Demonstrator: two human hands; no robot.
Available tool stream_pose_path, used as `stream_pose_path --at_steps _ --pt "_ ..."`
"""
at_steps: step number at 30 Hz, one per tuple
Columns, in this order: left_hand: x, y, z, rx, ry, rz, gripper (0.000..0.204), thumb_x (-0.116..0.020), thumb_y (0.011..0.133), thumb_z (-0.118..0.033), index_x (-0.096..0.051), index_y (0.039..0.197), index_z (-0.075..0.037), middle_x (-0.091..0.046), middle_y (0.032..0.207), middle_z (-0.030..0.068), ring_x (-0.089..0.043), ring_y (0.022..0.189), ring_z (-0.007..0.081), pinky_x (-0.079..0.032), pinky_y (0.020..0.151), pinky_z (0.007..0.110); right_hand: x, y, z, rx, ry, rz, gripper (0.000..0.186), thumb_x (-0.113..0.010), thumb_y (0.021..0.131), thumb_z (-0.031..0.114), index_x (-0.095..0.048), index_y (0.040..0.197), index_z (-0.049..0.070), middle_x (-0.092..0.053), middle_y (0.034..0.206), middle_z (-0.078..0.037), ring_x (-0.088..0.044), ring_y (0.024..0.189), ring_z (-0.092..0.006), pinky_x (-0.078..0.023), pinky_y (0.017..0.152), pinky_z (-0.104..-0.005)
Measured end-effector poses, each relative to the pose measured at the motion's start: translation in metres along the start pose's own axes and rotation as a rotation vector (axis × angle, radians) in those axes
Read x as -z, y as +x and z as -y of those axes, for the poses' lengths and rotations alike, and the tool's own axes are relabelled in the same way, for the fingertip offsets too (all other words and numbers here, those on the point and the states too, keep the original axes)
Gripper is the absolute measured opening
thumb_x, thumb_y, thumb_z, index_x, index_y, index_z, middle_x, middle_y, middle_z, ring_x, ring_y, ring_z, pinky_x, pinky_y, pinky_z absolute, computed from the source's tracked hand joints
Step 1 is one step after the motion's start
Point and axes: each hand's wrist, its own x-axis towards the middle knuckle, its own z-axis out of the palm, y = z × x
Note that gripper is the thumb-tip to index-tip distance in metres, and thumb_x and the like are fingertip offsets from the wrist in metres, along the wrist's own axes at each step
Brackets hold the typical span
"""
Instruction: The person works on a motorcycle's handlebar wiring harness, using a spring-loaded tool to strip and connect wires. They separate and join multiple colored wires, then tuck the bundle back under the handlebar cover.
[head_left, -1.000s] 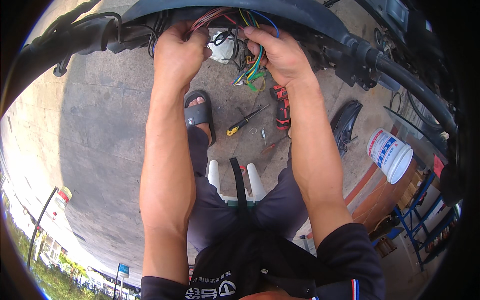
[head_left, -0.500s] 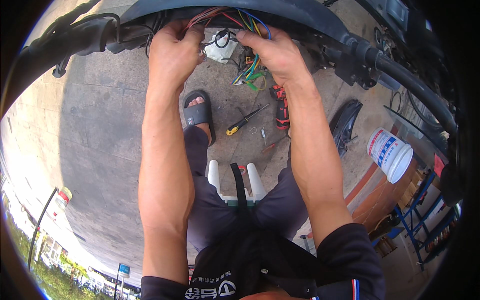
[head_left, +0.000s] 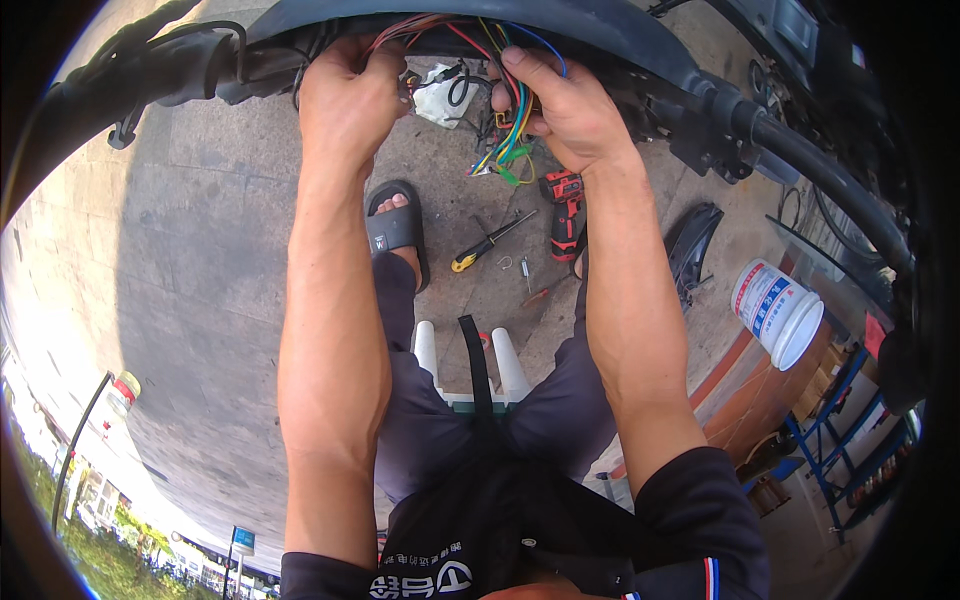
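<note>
At the top of the head view, my left hand (head_left: pixel 350 105) is closed around reddish wires (head_left: pixel 412 27) that run out from under the curved dark body panel (head_left: pixel 470 22). Opposite it, my right hand (head_left: pixel 578 108) has its thumb and fingers closed around a bundle of coloured wires (head_left: pixel 522 100), yellow, green and blue among them. The bundle's loose ends and green connectors (head_left: pixel 512 170) hang below the fingers. Between the hands a black looped cable (head_left: pixel 458 90) shows in front of a white crumpled piece (head_left: pixel 435 103). The panel's shade partly hides the left fingertips.
Handlebars extend to both sides, with a grip (head_left: pixel 830 165) at the right. On the ground lie a red and black power tool (head_left: pixel 564 215), a yellow-handled screwdriver (head_left: pixel 490 242), a small spring (head_left: pixel 526 268) and a black plastic part (head_left: pixel 693 250). A white bucket (head_left: pixel 775 310) stands right.
My right hand has shifted slightly right, its fingers now wrapped around the coloured bundle, which moved with it. The black cable loop hangs slightly lower. My left hand stays nearly in place.
</note>
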Motion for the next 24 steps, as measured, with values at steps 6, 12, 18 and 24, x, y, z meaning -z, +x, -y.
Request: stream_pose_path --at_steps 6,12,18,24 --pt "-0.001 0.000 -0.001 0.003 -0.020 0.006 0.030 -0.065 0.095 -0.023 -0.068 0.112 0.002 -0.070 0.089 0.0066 -0.061 0.058 0.0107 -0.044 0.052 0.025 -0.002 0.002 -0.004 0.022 -0.054 -0.012 0.026 -0.069 0.095 0.031 -0.067 0.097 0.005 -0.066 0.079 -0.002 -0.048 0.061 -0.0037 -0.030 0.050 -0.0202" --pt "-0.002 -0.001 -0.002 -0.004 -0.025 0.015 0.029 -0.065 0.096 -0.023 -0.068 0.112 0.001 -0.071 0.091 0.0065 -0.061 0.058 0.0100 -0.043 0.050 0.024 -0.003 0.003 -0.006 0.051 -0.062 0.041 0.020 -0.071 0.093 0.029 -0.066 0.090 0.009 -0.060 0.077 0.002 -0.047 0.061 -0.0042 -0.032 0.051 -0.0226" --pt "0.000 -0.001 -0.002 -0.025 -0.030 -0.002 0.029 -0.066 0.094 -0.022 -0.069 0.110 0.002 -0.070 0.088 0.0075 -0.061 0.057 0.0112 -0.045 0.052 0.026 -0.002 0.005 -0.007 0.073 -0.054 0.004 0.020 -0.076 0.090 0.028 -0.070 0.090 0.009 -0.060 0.076 0.004 -0.051 0.065 -0.0061 -0.038 0.056 -0.0251" --pt "0.000 0.006 0.009 -0.055 -0.040 -0.036 0.029 -0.067 0.091 -0.020 -0.072 0.108 0.003 -0.071 0.084 0.0114 -0.065 0.060 0.0153 -0.051 0.059 0.031 -0.004 0.005 -0.010 0.141 -0.013 -0.003 0.017 -0.077 0.089 0.022 -0.073 0.096 0.007 -0.062 0.080 0.005 -0.053 0.070 -0.0067 -0.043 0.065 -0.0259"
